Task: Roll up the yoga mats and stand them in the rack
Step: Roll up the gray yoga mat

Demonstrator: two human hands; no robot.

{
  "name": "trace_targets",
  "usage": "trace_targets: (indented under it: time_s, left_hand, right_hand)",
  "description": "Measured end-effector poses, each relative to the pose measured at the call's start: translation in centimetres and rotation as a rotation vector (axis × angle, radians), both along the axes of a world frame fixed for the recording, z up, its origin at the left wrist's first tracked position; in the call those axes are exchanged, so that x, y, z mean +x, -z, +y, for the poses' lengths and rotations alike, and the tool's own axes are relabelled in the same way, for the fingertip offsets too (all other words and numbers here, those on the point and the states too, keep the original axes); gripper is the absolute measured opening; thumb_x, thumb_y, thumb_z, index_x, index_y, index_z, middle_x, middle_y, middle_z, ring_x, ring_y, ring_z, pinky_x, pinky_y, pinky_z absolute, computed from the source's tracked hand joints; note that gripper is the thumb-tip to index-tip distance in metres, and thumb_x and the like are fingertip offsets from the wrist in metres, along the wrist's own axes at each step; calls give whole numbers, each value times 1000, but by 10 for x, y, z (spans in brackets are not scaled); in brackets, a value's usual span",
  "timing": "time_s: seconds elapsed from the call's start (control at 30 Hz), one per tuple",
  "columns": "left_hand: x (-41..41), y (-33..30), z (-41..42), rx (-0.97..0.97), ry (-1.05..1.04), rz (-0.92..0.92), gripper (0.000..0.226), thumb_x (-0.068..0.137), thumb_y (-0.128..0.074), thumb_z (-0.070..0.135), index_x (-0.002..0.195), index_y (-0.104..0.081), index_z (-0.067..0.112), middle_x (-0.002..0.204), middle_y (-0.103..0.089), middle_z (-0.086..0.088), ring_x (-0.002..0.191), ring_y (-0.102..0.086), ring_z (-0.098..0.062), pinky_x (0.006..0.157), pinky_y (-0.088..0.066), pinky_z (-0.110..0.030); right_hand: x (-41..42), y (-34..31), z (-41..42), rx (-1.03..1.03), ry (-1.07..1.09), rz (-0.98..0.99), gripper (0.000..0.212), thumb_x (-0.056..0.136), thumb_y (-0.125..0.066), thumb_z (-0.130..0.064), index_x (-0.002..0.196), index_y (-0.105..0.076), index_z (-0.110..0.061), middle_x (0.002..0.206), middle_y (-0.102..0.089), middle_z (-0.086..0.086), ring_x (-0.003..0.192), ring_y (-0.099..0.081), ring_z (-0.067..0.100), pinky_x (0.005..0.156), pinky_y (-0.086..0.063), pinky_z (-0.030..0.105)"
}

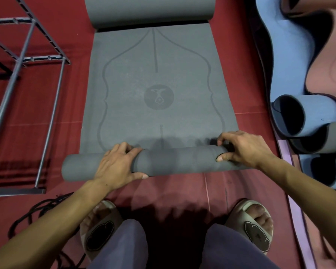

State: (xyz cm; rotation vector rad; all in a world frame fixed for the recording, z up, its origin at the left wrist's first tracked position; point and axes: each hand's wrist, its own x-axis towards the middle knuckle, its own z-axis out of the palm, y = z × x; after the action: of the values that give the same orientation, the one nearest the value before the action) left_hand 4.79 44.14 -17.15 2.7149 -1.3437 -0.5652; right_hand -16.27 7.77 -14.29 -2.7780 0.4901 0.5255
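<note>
A grey yoga mat (155,84) lies flat on the red floor ahead of me, with a printed emblem in its middle. Its near end is rolled into a tube (175,162) lying across in front of my feet, and its far end curls up too. My left hand (116,166) grips the left part of the tube, fingers over the top and thumb at the near side. My right hand (242,148) grips the tube's right end the same way. A grey metal rack (27,61) stands at the left.
Blue and pink mats (291,61) lie loosely curled at the right, with their rolled ends (306,117) beside the grey mat. A black cord (37,210) lies coiled on the floor by my left foot. My sandalled feet are just behind the tube.
</note>
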Motion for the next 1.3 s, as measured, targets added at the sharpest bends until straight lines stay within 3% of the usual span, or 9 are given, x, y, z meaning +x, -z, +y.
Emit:
trace_targets:
  time_s: [0.13, 0.23, 0.3, 0.4, 0.5, 0.63, 0.77, 1.03, 1.3]
  left_hand:
    - [12, 3, -6, -22, -36, 40, 92, 66, -60, 95, 140, -46, 41, 117, -60, 6, 115, -61, -24, 100, -49, -44]
    - [19, 3, -9, 6, -50, 79, 93, 64, -48, 98, 137, -48, 40, 121, -60, 3, 117, -56, -24, 100, -49, -44]
    - [21, 1, -10, -9, -61, 83, 95, 65, -45, 97, 139, -52, 38, 120, -50, 2, 112, -47, -22, 98, -49, -43]
    - [29, 1, -13, -26, -55, 106, 97, 65, -43, 100, 139, -56, 38, 114, -42, 6, 108, -43, -18, 97, -50, -43]
    - [36, -2, -16, 16, -82, 124, 83, 73, -52, 95, 140, -54, 46, 117, -46, 9, 117, -49, -20, 94, -50, -42]
    - [36, -4, -16, -23, -112, 88, 79, 74, -50, 96, 135, -52, 45, 121, -58, 7, 122, -55, -24, 95, -49, -47]
    - [34, -1, -12, -61, -90, -79, 82, 74, -31, 100, 128, -62, 46, 115, -54, 7, 111, -52, -24, 92, -43, -46]
    - [24, -3, -16, -118, -124, -182, 64, 93, -37, 82, 123, -59, 30, 113, -66, 3, 108, -61, -27, 89, -45, -47]
    - [22, -7, -10, -110, -90, -148, 81, 83, -51, 86, 137, -58, 26, 126, -60, 1, 116, -56, -27, 97, -47, -48]
  right_hand:
    - [0, 2, 3, -10, 29, -74, 69, 70, -52, -88, 122, -67, -44, 114, -57, -11, 106, -53, 19, 80, -43, 36]
    - [-2, -2, 12, -14, 114, -193, 52, 81, -67, -72, 118, -64, -34, 95, -58, -18, 98, -56, 15, 70, -39, 34]
    - [-7, 0, 22, -77, 117, -285, 42, 91, -65, -65, 113, -63, -29, 94, -66, -13, 97, -62, 19, 66, -44, 35]
    - [-22, 14, 35, -145, 82, -360, 49, 100, -49, -63, 121, -68, -23, 117, -74, -2, 112, -66, 26, 85, -56, 41]
    - [-19, 18, 35, -106, 35, -276, 82, 83, -61, -82, 135, -62, -19, 139, -66, 0, 127, -59, 27, 105, -51, 47]
    - [6, 10, 24, -130, -35, -90, 101, 64, -65, -87, 139, -59, -19, 137, -62, 1, 125, -54, 31, 100, -49, 49]
    - [14, 1, 23, -137, -24, -90, 97, 64, -72, -85, 140, -61, -25, 123, -53, 2, 114, -52, 29, 87, -51, 47]
    - [29, -7, 19, -123, 61, -39, 85, 67, -64, -90, 130, -53, -34, 122, -67, -5, 111, -67, 27, 86, -55, 45]
    - [44, -22, 32, -163, 107, 83, 67, 81, -70, -74, 129, -59, -28, 127, -69, 0, 117, -65, 31, 88, -53, 43]
